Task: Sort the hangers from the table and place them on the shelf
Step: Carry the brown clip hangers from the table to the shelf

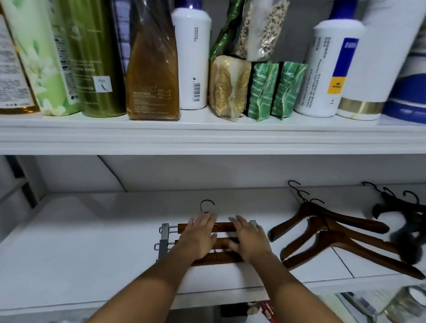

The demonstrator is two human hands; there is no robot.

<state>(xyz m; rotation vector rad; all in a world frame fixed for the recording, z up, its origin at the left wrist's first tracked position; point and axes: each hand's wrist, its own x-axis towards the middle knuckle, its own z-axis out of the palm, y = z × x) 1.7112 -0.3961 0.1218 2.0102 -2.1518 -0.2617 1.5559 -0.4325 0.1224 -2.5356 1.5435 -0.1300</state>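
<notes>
A multi-bar wooden trouser hanger (223, 241) with metal ends and a black hook lies flat on the white lower shelf (81, 247). My left hand (198, 236) and my right hand (249, 240) rest side by side on top of its bars, fingers stretched out flat. To the right on the same shelf lie three brown wooden coat hangers (342, 238), overlapping. Further right, several black plastic hangers (415, 223) lie in a pile.
The upper shelf (209, 136) just above carries tall bottles (188, 49), grain packets (228, 87) and green packets (263, 90). A glass jar (410, 304) and other items sit on a level below at the right.
</notes>
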